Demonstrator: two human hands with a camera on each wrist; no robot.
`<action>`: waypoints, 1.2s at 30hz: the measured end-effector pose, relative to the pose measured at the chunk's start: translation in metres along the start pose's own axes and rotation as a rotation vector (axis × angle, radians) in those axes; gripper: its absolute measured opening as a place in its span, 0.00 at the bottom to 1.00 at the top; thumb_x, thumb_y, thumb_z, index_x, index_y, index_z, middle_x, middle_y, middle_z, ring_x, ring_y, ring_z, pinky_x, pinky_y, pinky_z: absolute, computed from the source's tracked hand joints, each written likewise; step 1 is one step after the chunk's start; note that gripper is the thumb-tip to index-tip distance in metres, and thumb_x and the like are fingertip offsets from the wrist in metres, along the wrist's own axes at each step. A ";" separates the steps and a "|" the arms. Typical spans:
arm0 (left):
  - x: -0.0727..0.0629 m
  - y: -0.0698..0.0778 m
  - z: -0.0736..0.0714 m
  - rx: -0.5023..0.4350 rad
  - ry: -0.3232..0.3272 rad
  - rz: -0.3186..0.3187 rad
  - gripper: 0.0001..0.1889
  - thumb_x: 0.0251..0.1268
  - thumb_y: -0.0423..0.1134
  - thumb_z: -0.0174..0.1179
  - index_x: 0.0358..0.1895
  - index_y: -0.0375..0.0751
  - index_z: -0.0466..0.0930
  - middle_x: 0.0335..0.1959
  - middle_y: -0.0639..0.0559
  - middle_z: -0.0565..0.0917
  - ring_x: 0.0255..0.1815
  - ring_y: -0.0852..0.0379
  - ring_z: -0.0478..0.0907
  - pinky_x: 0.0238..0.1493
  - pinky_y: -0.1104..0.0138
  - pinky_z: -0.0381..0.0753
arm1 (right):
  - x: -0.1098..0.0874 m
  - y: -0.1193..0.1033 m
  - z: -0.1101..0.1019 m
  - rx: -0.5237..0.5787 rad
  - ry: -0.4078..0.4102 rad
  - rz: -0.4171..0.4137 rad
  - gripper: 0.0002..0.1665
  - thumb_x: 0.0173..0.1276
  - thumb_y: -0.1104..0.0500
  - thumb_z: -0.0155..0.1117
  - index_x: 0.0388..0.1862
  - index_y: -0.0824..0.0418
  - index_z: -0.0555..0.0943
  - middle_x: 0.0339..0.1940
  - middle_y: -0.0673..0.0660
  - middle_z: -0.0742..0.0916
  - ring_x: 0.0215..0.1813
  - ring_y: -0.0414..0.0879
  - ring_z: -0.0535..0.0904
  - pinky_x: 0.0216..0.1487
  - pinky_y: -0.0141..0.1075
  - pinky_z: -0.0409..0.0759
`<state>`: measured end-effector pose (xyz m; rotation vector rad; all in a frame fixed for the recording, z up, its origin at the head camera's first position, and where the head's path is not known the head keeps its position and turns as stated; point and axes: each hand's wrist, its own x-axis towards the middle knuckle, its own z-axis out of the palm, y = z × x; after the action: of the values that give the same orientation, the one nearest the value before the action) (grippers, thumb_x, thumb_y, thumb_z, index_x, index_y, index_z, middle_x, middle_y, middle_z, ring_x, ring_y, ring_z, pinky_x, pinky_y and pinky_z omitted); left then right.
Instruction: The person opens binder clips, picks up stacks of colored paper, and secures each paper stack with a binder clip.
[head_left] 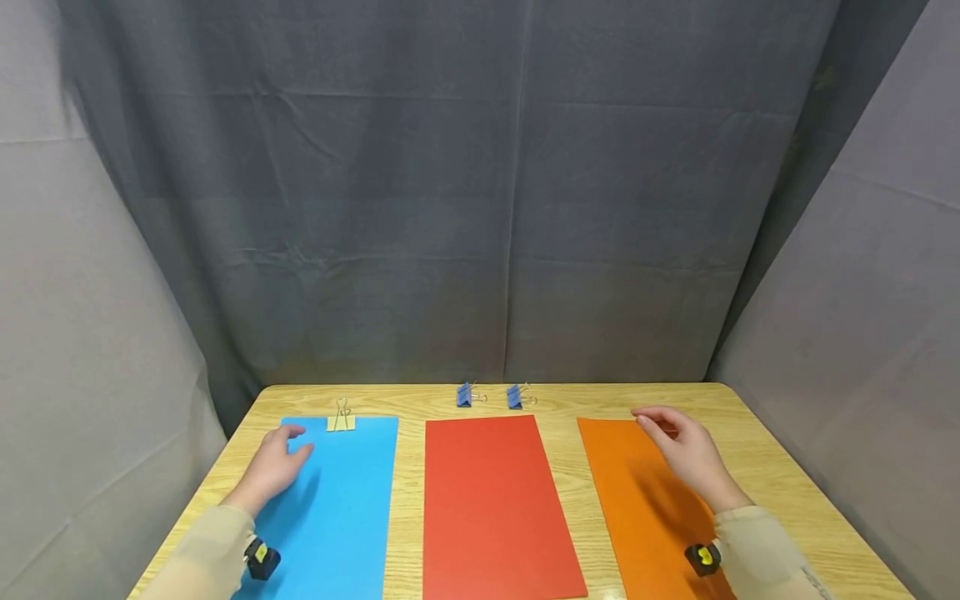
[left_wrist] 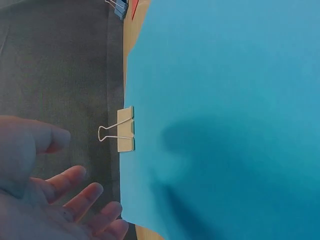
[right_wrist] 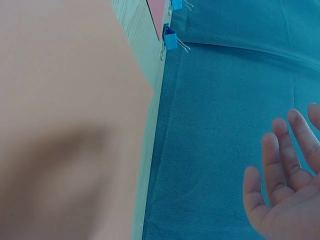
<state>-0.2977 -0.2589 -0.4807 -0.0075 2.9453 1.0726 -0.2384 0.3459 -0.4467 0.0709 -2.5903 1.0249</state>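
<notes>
Over the left part of the blue sheet hovers my left hand, fingers relaxed and holding nothing. A pale yellow binder clip grips the far edge of that sheet, its wire handles pointing away; in the left wrist view the fingers spread beside it. My right hand is above the orange sheet, fingers loosely bent and empty, casting a shadow on it. Seen from the right wrist, the fingers are parted with nothing between them.
Between the two sheets lies a red sheet. Two blue binder clips, one on the left and one on the right, sit behind it near the table's back edge. A grey curtain hangs beyond.
</notes>
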 end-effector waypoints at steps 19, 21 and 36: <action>-0.012 0.023 0.010 0.004 0.019 0.050 0.24 0.78 0.41 0.54 0.68 0.28 0.68 0.68 0.26 0.70 0.65 0.28 0.73 0.64 0.38 0.75 | -0.002 0.008 0.010 0.025 -0.006 -0.003 0.19 0.80 0.49 0.59 0.58 0.59 0.85 0.53 0.60 0.89 0.46 0.33 0.81 0.47 0.26 0.80; -0.014 0.027 0.012 0.006 0.014 0.059 0.24 0.78 0.40 0.54 0.68 0.28 0.68 0.67 0.27 0.70 0.64 0.28 0.73 0.63 0.38 0.76 | -0.001 0.007 0.012 0.028 -0.009 -0.004 0.20 0.80 0.49 0.59 0.58 0.60 0.85 0.54 0.60 0.89 0.47 0.34 0.81 0.47 0.26 0.80; -0.021 0.053 0.029 -0.016 0.022 0.112 0.22 0.76 0.39 0.58 0.66 0.29 0.72 0.66 0.30 0.73 0.64 0.32 0.75 0.62 0.41 0.78 | 0.002 -0.005 0.021 0.050 -0.029 -0.014 0.19 0.80 0.50 0.60 0.59 0.60 0.85 0.54 0.59 0.89 0.51 0.49 0.84 0.49 0.28 0.81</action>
<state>-0.2765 -0.1997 -0.4685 0.1481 2.9889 1.1162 -0.2455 0.3288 -0.4571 0.1176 -2.5868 1.0909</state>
